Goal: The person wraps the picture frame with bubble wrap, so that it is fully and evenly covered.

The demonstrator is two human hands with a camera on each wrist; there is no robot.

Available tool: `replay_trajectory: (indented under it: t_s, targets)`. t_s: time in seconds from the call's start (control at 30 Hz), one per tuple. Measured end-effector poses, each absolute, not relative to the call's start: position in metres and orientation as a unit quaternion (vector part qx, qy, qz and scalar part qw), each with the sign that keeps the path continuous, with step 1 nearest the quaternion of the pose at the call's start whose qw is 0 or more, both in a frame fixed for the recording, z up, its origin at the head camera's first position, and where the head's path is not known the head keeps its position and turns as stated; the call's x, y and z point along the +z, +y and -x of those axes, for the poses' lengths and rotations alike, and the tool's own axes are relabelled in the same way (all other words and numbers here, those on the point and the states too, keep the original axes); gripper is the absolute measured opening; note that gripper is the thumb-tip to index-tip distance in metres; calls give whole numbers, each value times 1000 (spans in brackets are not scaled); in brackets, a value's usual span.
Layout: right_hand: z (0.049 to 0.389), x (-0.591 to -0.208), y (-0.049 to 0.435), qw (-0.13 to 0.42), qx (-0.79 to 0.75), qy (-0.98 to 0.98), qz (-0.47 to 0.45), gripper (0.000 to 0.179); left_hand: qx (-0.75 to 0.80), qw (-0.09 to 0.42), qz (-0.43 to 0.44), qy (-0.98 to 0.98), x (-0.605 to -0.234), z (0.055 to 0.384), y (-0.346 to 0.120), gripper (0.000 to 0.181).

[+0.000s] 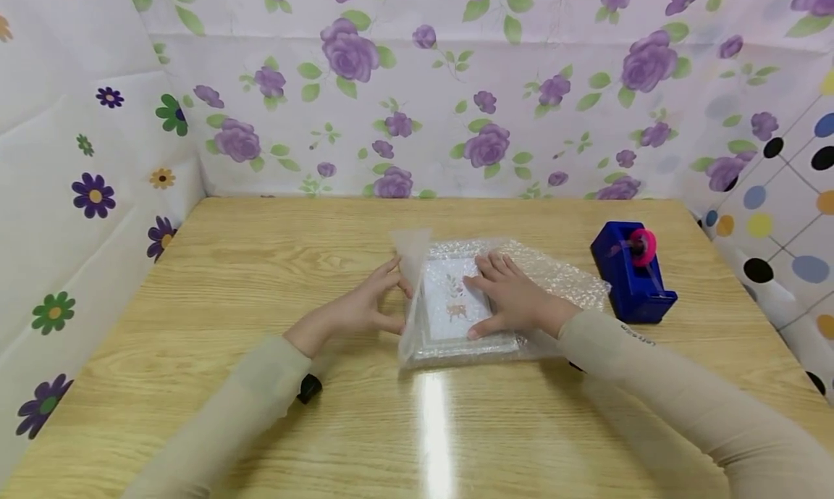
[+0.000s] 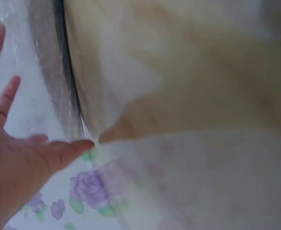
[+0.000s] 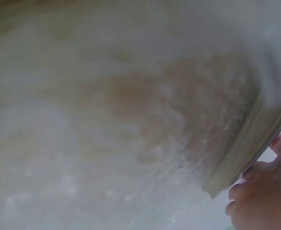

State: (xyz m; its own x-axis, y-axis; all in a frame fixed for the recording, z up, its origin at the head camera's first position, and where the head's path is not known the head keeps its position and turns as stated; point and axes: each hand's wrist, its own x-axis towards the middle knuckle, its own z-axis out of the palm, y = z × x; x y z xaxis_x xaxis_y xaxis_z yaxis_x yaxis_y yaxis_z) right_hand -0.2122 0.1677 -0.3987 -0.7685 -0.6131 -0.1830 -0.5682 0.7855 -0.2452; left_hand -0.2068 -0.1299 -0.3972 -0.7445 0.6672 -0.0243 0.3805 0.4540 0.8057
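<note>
A picture frame (image 1: 449,296) with a small deer and leaf print lies flat on the table, wrapped in clear bubble wrap (image 1: 560,271). My right hand (image 1: 515,296) rests over the frame's right part, its fingers spread across the wrap. At the left side, my left hand (image 1: 361,303) has thumb and fingers spread apart, with the fingertips right at a raised flap of the wrap. In the left wrist view the thumb (image 2: 71,151) reaches toward the wrap's edge. Bubble wrap fills much of the right wrist view, with the right hand (image 3: 264,196) at the frame's edge.
A blue tape dispenser (image 1: 632,274) with a pink roll stands just right of the wrap's end. Flowered cloth (image 1: 417,108) hangs behind the wooden table (image 1: 274,238). A dotted cloth (image 1: 775,209) covers the right side.
</note>
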Motion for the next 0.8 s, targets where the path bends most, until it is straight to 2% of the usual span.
replay_trajectory:
  t_s: [0.17, 0.33, 0.43, 0.67, 0.8]
  targets:
    - [208, -401, 165, 110, -96, 939, 310, 99, 427, 223, -321, 815, -397, 216, -135, 41]
    - [207, -402, 163, 103, -120, 941, 300, 97, 438, 246, -331, 799, -394, 221, -134, 39]
    - [208, -400, 162, 117, -138, 937, 298, 96, 438, 254, -330, 797, -393, 222, -132, 40]
    - [214, -388, 167, 186, -180, 916, 307, 93, 430, 269, -327, 797, -393, 224, -128, 43]
    - [215, -386, 170, 190, -198, 914, 299, 99, 426, 277, -321, 800, -395, 226, -126, 44]
